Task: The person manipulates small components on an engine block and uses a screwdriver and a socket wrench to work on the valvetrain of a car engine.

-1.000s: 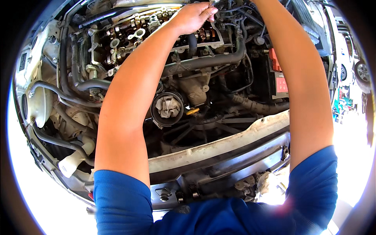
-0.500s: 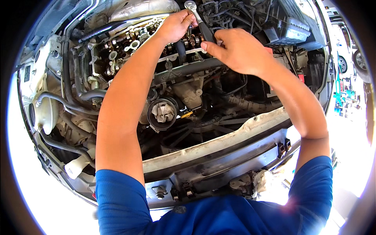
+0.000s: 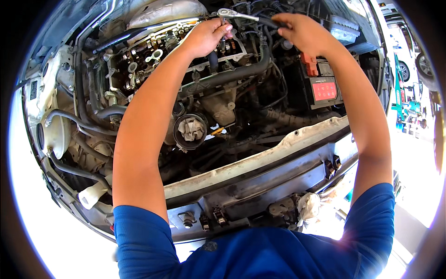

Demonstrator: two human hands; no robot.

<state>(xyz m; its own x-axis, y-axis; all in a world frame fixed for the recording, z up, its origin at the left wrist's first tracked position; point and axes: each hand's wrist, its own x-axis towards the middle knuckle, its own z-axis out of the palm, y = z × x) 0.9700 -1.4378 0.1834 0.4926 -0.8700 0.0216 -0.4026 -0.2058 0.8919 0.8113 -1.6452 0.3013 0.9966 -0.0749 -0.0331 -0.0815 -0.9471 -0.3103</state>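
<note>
A ratchet wrench (image 3: 239, 15) with a chrome head and dark handle lies over the far right end of the open engine top (image 3: 155, 56). Below its head a slim metal extension bar (image 3: 223, 43) points down among the cam parts. My left hand (image 3: 204, 38) is closed around the upper part of that bar, thumb and fingers pinching it just under the head. At the dark end of the handle is my right hand (image 3: 304, 35), fingers and thumb around it; the exact grip is partly hidden.
A battery (image 3: 323, 88) with a red terminal cover (image 3: 309, 64) sits below my right forearm. A thick black hose (image 3: 227, 78) crosses in front of the engine. Crumpled cloth or paper plugs a round opening (image 3: 189, 129). Several small metal caps (image 3: 218, 216) rest on the front panel.
The ratchet handle has swung away and to the right, from pointing toward me to lying nearly sideways. My right hand has moved with it; the left stays at the bar.
</note>
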